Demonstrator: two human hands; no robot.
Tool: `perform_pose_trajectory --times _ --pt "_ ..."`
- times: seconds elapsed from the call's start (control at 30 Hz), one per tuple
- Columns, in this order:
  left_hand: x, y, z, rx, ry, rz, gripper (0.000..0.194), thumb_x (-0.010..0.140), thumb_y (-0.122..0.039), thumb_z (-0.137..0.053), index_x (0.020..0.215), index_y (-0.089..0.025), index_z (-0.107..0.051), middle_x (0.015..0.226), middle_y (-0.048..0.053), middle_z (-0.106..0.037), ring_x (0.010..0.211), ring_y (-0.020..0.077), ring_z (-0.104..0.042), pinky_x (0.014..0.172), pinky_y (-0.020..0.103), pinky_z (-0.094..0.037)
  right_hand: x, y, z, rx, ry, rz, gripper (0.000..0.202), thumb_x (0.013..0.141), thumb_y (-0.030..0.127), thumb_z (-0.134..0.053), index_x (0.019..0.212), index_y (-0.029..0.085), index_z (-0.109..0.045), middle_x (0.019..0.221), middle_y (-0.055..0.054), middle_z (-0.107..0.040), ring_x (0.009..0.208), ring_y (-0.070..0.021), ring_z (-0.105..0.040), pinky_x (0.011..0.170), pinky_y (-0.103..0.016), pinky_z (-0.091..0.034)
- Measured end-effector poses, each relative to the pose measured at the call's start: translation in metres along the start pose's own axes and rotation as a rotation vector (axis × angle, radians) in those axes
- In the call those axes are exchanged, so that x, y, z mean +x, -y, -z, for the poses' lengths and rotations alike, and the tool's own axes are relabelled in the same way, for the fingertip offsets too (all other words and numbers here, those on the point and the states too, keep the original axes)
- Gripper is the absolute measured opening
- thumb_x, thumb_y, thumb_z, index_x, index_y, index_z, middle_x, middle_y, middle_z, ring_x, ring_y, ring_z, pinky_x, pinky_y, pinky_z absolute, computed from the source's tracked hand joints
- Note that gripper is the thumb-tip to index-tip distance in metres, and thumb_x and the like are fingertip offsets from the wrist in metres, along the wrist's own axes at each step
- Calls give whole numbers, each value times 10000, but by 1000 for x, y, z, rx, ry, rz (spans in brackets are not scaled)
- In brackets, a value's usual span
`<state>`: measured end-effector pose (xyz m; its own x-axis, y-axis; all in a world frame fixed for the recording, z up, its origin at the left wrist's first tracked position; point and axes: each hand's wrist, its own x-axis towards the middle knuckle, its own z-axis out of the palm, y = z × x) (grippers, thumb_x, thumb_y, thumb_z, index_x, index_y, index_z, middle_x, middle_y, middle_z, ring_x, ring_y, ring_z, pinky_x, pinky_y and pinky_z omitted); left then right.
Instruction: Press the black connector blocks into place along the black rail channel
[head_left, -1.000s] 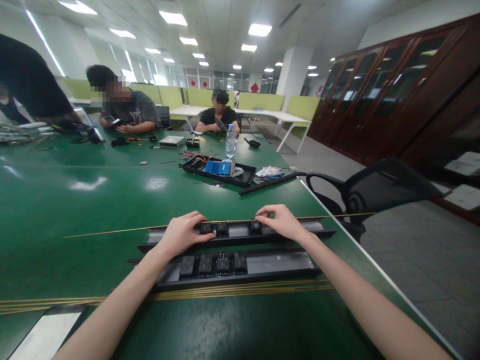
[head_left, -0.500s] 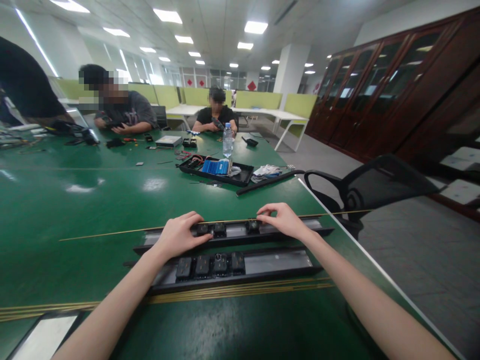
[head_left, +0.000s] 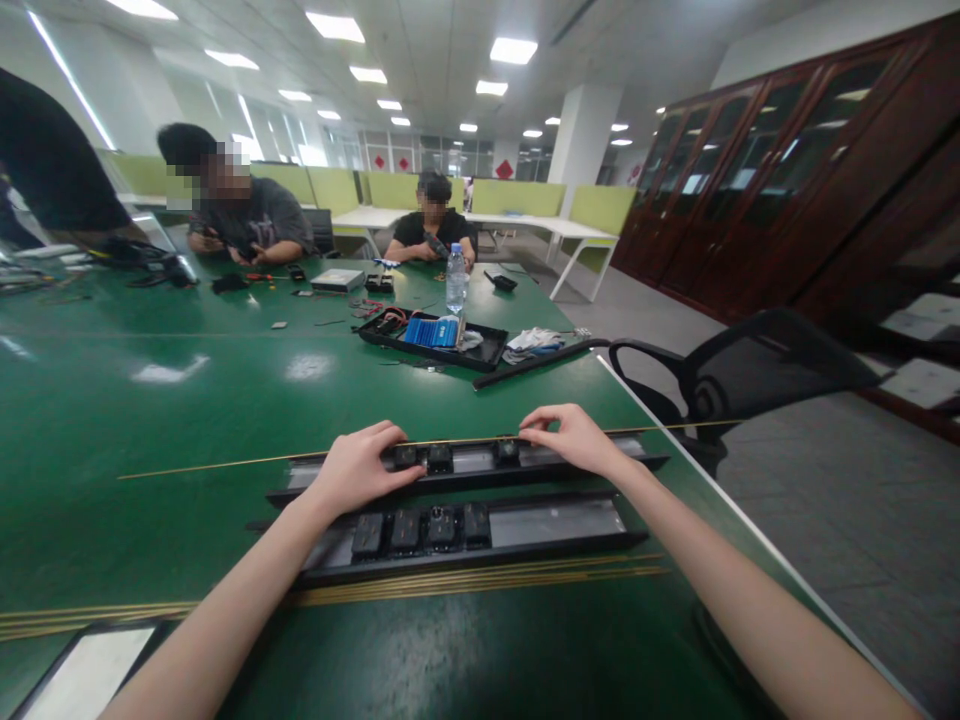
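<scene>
A long black channel-shaped tray lies crosswise before me, with several small black blocks in it. Along its far edge runs a thin brass rod, reaching past both ends. My left hand spans the tray's left part, fingers curled over the far edge by the rod and thumb at a block; the exact hold is partly hidden. On the right, my right hand pinches the rod between thumb and fingertips, just right of another block. A second black tray with several black blocks lies nearer to me.
Several brass rods lie in front of the near tray. Farther off are a black tool tray, a bottle, gloves and a black bar. A chair stands right; people sit across the green table.
My right hand has shifted slightly to the right along the rod. My left hand, the trays and the blocks stay in place.
</scene>
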<state>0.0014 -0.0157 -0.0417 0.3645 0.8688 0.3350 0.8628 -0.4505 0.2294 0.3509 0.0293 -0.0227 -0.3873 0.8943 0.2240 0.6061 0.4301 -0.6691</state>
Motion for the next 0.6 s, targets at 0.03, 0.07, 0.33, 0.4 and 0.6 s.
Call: perform_pose_trajectory --times 0.03,0.07,0.33,0.4,0.6 --pt "0 0 0 -1 1 1 461 808 -679 -557 926 -241 -637 932 21 -696 844 206 -666 696 283 -454 -1 -1 0 2 -1 -2 289 806 462 -669 865 196 -765 738 -20 -724 684 -180 -632 639 -291 -449" --pt "0 0 0 -3 2 2 459 810 -679 -556 926 -242 -636 932 20 -695 842 205 -666 697 283 -455 -1 -1 1 8 -1 -6 285 806 459 -670 860 196 -763 735 -20 -724 683 -181 -633 637 -292 -450" --pt "0 1 0 -9 10 5 461 809 -679 -564 931 -240 -638 933 17 -690 852 205 -663 709 282 -457 -10 -2 4 63 2 -15 256 823 432 -657 838 193 -748 734 -27 -735 708 -202 -664 675 -308 -477" --pt "0 0 0 -9 11 7 459 809 -676 -567 929 -239 -638 934 16 -690 849 206 -663 710 283 -456 -11 -4 6 42 -5 -18 250 823 430 -656 825 198 -749 748 -27 -742 716 -205 -669 685 -314 -479" --pt "0 0 0 -15 12 3 452 815 -668 -568 932 -237 -638 936 11 -688 854 202 -663 708 282 -450 -16 -12 16 -12 -20 -3 230 832 409 -647 777 211 -752 768 -28 -752 760 -215 -684 734 -321 -489"
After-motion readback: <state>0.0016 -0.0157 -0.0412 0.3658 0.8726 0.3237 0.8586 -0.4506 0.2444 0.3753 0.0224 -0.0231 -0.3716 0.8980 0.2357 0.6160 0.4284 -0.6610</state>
